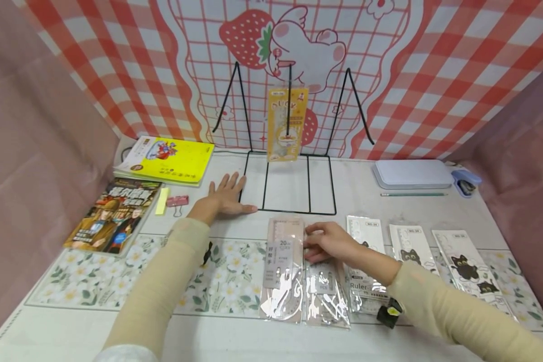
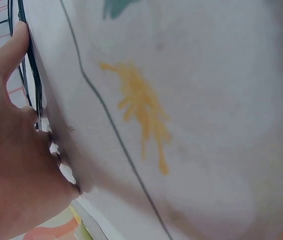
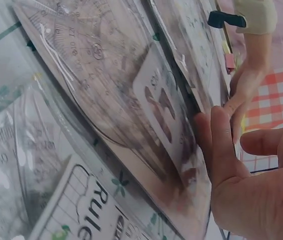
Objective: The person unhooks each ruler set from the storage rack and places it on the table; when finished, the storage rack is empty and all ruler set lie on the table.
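Observation:
In the head view my left hand [image 1: 228, 195] rests with fingers spread beside the front left corner of a black wire display rack [image 1: 309, 183]. Its thumb touches the rack's base. My right hand [image 1: 328, 242] is over the top of a clear-wrapped pinkish ruler set [image 1: 328, 299], fingers bent loosely. In the right wrist view the thumb stands apart from the fingers, which are at the pack's edge [image 3: 151, 165]. To its left lies a similar ruler set [image 1: 280, 281]. A yellow duck-print pack [image 1: 278, 120] hangs from the rack's middle hook.
Three black-cat ruler packs [image 1: 466, 269] lie on the right. A pale pencil case [image 1: 414, 174], a pencil [image 1: 414, 194] and a blue stapler [image 1: 466, 183] are behind them. On the left are a yellow book [image 1: 181, 161], a comic-cover book [image 1: 113, 216], sticky notes [image 1: 161, 201] and a pink binder clip [image 1: 178, 201].

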`<act>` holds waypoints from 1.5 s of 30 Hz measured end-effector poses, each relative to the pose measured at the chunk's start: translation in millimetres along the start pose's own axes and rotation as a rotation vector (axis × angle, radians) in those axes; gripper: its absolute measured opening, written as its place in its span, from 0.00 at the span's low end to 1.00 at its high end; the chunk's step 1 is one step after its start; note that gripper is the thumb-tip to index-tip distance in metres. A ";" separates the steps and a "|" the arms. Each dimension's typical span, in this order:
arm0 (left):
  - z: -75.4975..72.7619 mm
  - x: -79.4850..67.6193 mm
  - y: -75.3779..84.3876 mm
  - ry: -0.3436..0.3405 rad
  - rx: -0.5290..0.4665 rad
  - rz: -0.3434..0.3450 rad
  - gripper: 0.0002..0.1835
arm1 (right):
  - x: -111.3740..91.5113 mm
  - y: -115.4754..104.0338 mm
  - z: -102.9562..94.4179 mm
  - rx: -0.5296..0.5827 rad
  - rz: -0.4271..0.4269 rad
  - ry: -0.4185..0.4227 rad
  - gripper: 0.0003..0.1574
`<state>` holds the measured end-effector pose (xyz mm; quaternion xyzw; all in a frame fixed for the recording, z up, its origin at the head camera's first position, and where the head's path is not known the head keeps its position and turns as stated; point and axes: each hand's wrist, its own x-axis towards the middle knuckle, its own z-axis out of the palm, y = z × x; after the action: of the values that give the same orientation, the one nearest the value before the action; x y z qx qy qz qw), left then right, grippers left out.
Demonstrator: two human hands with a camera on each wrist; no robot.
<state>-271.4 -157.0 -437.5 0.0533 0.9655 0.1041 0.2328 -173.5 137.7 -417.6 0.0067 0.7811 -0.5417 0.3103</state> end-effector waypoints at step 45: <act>-1.3 0.3 -1.5 0.003 -0.004 0.017 0.57 | 96.4 -144.2 -39.2 -0.154 -0.958 0.661 0.15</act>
<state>-272.3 -158.7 -436.8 0.0607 0.9652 0.1080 0.2304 -320.1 80.1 -334.9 -0.2011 0.7896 -0.5323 -0.2296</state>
